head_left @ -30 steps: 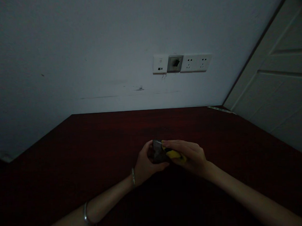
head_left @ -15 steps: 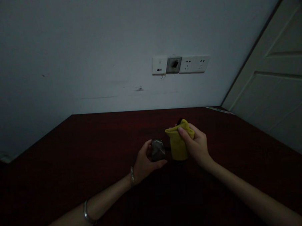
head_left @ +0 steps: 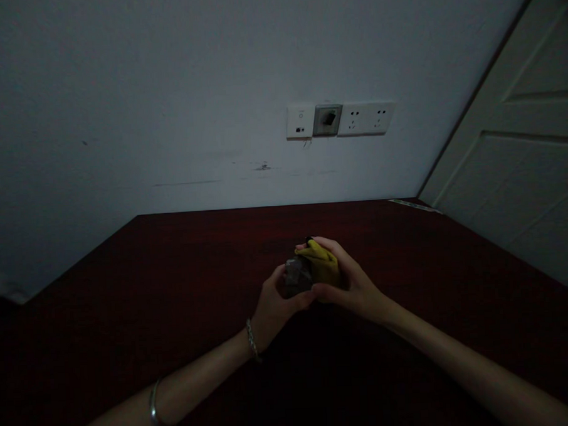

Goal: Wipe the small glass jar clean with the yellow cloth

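Observation:
My left hand [head_left: 276, 304] is closed round a small dark grey item with a shiny, crinkled surface [head_left: 298, 276]; the dim light hides its kind. Right beside it, a yellow cloth pouch [head_left: 326, 267] sits in the curve of my right hand [head_left: 357, 285], its fingers behind and its thumb along the front. Both thumbs meet at the front, and the pouch lies against the grey item. A bit of black shows at the pouch's top. Whether anything is inside the pouch cannot be seen.
A dark red wooden table [head_left: 210, 254] runs back to a pale wall [head_left: 189, 85] with a row of sockets [head_left: 364, 119]. At the right stands a panelled door [head_left: 531, 158]. A thin printed strip [head_left: 415, 206] lies at the table's back right edge.
My right hand has brought the yellow pouch leftward against the grey item and shifted its grip, thumb now lower at the front. My left hand has stayed nearly in place.

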A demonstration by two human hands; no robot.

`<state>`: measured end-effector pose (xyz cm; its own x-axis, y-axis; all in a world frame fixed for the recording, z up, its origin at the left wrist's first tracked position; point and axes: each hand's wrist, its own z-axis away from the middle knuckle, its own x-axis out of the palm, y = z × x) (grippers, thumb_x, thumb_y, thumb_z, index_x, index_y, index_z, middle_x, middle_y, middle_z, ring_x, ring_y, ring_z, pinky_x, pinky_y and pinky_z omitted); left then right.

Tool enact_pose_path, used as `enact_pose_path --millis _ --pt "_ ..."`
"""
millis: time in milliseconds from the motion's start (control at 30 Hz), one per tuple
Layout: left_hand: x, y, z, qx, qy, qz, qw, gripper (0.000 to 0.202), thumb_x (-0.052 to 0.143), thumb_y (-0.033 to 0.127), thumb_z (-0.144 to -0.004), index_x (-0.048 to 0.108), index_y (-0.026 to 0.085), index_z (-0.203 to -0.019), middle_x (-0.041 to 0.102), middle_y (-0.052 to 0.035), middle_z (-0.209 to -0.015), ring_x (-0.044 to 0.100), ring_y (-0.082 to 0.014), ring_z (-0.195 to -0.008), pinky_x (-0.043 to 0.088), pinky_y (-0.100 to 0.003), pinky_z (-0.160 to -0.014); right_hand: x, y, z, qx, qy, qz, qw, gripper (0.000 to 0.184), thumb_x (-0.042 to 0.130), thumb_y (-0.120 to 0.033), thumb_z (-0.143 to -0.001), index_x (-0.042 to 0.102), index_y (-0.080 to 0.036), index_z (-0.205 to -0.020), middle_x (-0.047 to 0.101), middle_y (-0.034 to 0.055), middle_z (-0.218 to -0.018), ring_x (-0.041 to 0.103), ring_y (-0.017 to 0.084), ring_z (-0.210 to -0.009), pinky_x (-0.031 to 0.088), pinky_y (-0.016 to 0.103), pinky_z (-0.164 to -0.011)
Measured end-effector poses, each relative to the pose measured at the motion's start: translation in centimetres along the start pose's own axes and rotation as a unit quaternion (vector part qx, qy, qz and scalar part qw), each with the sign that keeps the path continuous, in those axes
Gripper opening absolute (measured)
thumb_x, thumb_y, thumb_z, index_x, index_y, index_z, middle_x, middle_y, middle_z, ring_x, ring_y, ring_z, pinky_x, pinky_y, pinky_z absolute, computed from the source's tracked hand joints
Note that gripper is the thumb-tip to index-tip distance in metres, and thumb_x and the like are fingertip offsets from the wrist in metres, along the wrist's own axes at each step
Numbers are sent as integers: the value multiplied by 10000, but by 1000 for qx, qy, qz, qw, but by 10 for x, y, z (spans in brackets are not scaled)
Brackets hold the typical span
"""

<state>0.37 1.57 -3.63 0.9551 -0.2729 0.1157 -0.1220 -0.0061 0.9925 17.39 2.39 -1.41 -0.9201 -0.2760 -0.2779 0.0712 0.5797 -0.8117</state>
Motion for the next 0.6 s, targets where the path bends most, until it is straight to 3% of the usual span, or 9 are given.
enact_pose_path --millis 67,133,300,467,600 --pt "2 9 2 -28 11 26 999 495 755 377 -637 569 144 -1033 665 -83 -952 642 -209 -816 549 -341 -702 -1 0 0 -15 -46 26 998 860 761 -268 -696 259 -265 -1394 409 126 -1407 445 252 -1272 390 438 -1045" --pt "4 16 3 -45 18 33 998 480 742 362 -647 570 137 -1035 661 -89 -958 636 -201 -817 542 -325 -693 -2 3 0 -23 -58 44 997 977 794 -255 -652 196 -286 -1424 353 123 -1442 401 267 -1303 365 457 -1064" --pt "5 23 -1 -68 18 3 998 514 774 361 -592 561 112 -989 655 -92 -925 628 -187 -791 530 -301 -679 0 12 0 -32 -40 76 996 1035 805 -275 -638 148 -347 -1435 312 94 -1460 387 279 -1305 351 473 -1075" --pt "1 24 -5 -96 3 -30 995 531 778 389 -573 559 130 -982 640 -91 -924 628 -207 -778 533 -299 -571 -1 11 -2 -29 -59 124 990 1127 834 -282 -577 121 -323 -1449 322 100 -1422 386 289 -1287 368 456 -1065" --pt "0 24 -7 -87 -3 -60 994 457 758 370 -605 576 126 -946 643 -92 -930 627 -212 -829 540 -330 -669 0 8 -3 -25 -66 157 985 1135 822 -306 -592 84 -312 -1454 315 105 -1394 388 285 -1267 398 442 -1039"
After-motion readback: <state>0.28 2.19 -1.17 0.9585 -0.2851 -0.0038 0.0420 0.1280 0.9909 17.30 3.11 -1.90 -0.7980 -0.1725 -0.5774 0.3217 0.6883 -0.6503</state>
